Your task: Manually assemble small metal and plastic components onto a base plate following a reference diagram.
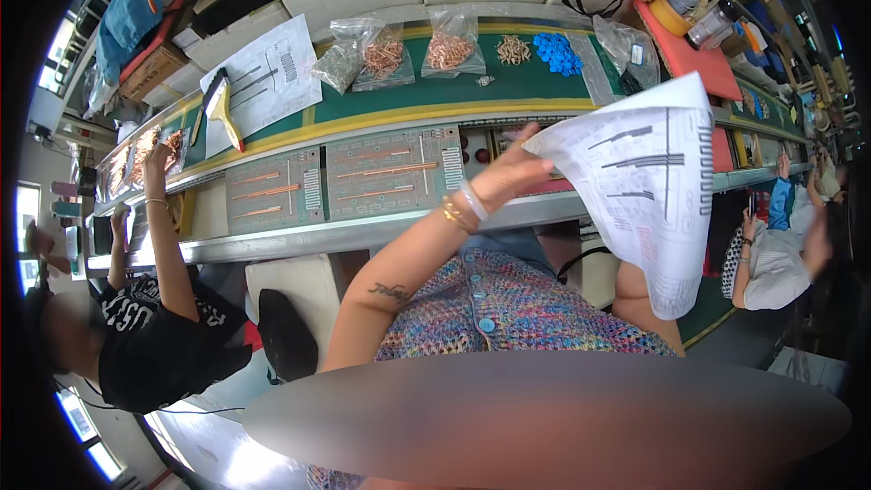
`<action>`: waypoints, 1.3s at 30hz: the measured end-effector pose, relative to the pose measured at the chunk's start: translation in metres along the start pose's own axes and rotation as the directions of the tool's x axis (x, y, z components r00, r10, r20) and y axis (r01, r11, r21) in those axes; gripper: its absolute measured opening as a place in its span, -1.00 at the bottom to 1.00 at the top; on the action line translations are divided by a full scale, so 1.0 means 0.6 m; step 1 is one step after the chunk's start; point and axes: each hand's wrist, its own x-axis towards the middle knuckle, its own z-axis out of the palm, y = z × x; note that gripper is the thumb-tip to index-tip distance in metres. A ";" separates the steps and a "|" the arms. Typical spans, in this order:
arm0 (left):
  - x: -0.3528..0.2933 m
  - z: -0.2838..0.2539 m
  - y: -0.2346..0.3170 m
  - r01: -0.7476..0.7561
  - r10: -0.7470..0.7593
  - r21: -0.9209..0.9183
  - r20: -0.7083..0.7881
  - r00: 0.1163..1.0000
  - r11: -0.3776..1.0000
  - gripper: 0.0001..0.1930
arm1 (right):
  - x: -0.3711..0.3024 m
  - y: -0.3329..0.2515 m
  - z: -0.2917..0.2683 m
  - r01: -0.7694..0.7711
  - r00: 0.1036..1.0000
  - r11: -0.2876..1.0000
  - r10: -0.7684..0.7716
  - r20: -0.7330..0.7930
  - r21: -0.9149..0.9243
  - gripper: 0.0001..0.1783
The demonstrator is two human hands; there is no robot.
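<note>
Paper sheet (649, 191) is what I have in hand: one large white printed page, thin and limp, curling at its lower end. Its long axis runs from an upper corner near the conveyor edge down toward my lap, tilted slightly, with the printed face turned toward me. It hangs in the air over the near rail of the workbench (363, 234), to my right of centre.

My left hand (510, 171) is clamped on the sheet's left edge, fingers folded over the paper. I count two bracelets on that wrist, one pale and one gold-coloured. My right hand I cannot see; it sits behind the sheet, so I cannot tell how it grips.

On the grey bench in front of me I count two flat grey fixture boards (363, 177), each carrying three slim copper-coloured rods laid lengthwise, left to right. Beyond them runs a green belt (435, 91) with yellow borders. On it I count three clear plastic bags (386, 54) of small parts, two of them with coppery pieces, plus one loose heap of tan metal bits (513, 50) and one heap of bright blue plastic pieces (556, 53). A second printed sheet (263, 77) lies flat at the belt's left end, with a yellow-handled brush (220, 107) on it.

Two other people sit alongside: one in a black shirt (154, 327) to my left, reaching up to the bench, and one in a white top (771, 263) to my right.
</note>
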 end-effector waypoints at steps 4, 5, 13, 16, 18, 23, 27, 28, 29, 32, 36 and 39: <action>0.013 0.111 -0.105 0.222 -0.163 -0.135 0.350 0.922 0.966 -0.28 | -0.153 -0.058 -0.069 0.123 0.966 0.970 -0.166 -0.199 -0.210 -0.61; 0.010 0.119 -0.119 0.222 -0.162 -0.165 0.317 0.935 0.961 -0.34 | -0.183 -0.063 -0.079 0.128 0.956 0.963 -0.184 -0.228 -0.239 -0.61; -0.139 -0.019 -0.004 -0.050 0.231 0.419 -0.394 0.889 0.907 -0.69 | -0.263 0.019 -0.116 -0.103 0.814 0.838 -0.239 -0.530 -0.536 -0.63; -0.237 -0.111 0.041 -0.034 0.424 0.626 -0.487 0.763 0.779 -0.76 | -0.220 0.112 -0.138 -0.246 0.925 0.676 -0.050 -0.377 -0.694 -0.73; -0.291 -0.155 0.052 -0.007 0.546 0.735 -0.497 0.675 0.678 -0.73 | -0.185 0.182 -0.135 -0.270 0.951 0.644 0.062 -0.303 -0.716 -0.78; -0.358 -0.215 0.055 0.131 0.742 0.864 -0.487 0.460 0.486 -0.49 | -0.061 0.147 -0.083 -0.087 0.982 0.209 -0.147 -0.119 -0.974 -0.88; -0.340 -0.178 0.073 0.426 0.762 0.839 -0.510 0.399 0.339 -0.24 | 0.050 0.136 -0.139 0.042 0.962 0.146 -0.273 0.001 -0.988 -0.93; -0.335 -0.183 0.069 0.451 0.844 0.874 -0.372 0.386 0.178 -0.22 | 0.073 0.138 -0.153 0.035 0.962 0.142 -0.272 -0.005 -0.989 -0.93; -0.328 -0.190 0.063 0.474 0.899 0.880 -0.220 0.379 0.015 -0.20 | 0.093 0.139 -0.166 0.118 0.947 0.043 -0.307 0.099 -0.992 -0.92; -0.323 -0.204 0.054 0.426 0.898 0.895 -0.073 0.434 -0.133 -0.27 | 0.121 0.145 -0.173 0.245 0.920 -0.085 -0.293 0.259 -0.966 -0.89; -0.322 -0.219 0.041 0.355 0.865 0.907 0.018 0.502 -0.225 -0.39 | 0.140 0.155 -0.175 0.357 0.892 -0.196 -0.218 0.395 -0.913 -0.86; -0.328 -0.224 0.042 0.291 0.811 0.921 0.044 0.584 -0.260 -0.41 | 0.142 0.161 -0.171 0.377 0.890 -0.260 -0.164 0.425 -0.889 -0.86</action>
